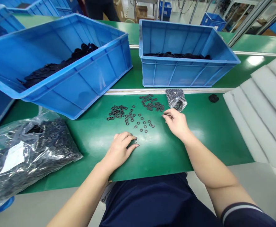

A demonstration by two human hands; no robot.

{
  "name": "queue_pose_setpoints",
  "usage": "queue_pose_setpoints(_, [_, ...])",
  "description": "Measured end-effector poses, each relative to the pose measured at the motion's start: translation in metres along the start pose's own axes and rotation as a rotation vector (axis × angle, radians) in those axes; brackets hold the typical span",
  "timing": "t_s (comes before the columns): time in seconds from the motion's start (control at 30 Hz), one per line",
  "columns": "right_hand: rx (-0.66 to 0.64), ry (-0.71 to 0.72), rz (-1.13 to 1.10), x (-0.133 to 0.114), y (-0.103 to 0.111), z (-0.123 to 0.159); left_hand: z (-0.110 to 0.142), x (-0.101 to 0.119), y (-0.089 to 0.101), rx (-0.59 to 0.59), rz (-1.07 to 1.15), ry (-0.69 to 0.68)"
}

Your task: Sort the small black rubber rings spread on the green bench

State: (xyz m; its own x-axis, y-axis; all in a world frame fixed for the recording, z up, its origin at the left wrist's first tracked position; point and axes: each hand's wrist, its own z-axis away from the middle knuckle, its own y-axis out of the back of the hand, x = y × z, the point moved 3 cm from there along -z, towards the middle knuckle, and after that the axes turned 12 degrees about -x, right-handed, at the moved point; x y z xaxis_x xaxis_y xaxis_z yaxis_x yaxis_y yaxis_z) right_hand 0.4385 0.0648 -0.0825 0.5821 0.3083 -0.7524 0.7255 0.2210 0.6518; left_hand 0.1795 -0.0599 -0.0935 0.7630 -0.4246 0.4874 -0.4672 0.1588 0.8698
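Small black rubber rings [138, 118] lie scattered in loose clusters on the green bench mat [175, 151]. My left hand [120, 149] rests on the mat with its fingers apart, and a single small ring [135, 141] sits right at the fingertips. My right hand [176, 123] hovers at the right edge of the scattered rings, fingers drawn loosely together. Whether those fingers hold a ring is hidden. A small clear bag of rings [176, 99] lies just beyond that hand, apart from it.
Two blue plastic crates [187, 72] [105, 75] holding black rings stand on the bench ahead, and a large clear bag of rings [31, 154] lies at the left. White foam sheets [258, 110] are stacked on the right, near a black lump [213, 98].
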Motion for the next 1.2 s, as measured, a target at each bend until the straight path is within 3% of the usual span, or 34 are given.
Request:
queue_pose_setpoints(0.13, [-0.181,0.083,0.063,-0.004,-0.018,-0.003,0.001,-0.002,-0.003,-0.009,0.011,0.017])
queue_pose_setpoints(0.27, [-0.174,0.043,0.142,0.005,-0.016,-0.010,-0.005,0.000,-0.004,0.005,0.035,0.042])
queue_pose_setpoints(0.4, [-0.181,0.001,0.243,0.009,-0.012,-0.012,-0.028,0.006,0.003,0.037,0.051,0.063])
queue_pose_setpoints(0.57, [-0.176,-0.025,0.333,0.006,-0.012,-0.011,-0.055,0.004,0.005,-0.053,-0.037,0.067])
queue_pose_setpoints(0.73, [-0.201,-0.047,0.356,0.005,-0.009,-0.009,-0.036,-0.014,0.004,0.230,0.089,0.121])
queue_pose_setpoints(0.8, [-0.208,-0.050,0.363,0.004,-0.009,-0.009,-0.026,-0.018,0.004,0.290,0.138,0.147])
queue_pose_setpoints(1.2, [-0.214,-0.028,0.444,-0.007,-0.016,-0.010,-0.035,-0.007,-0.012,0.114,-0.096,0.069])
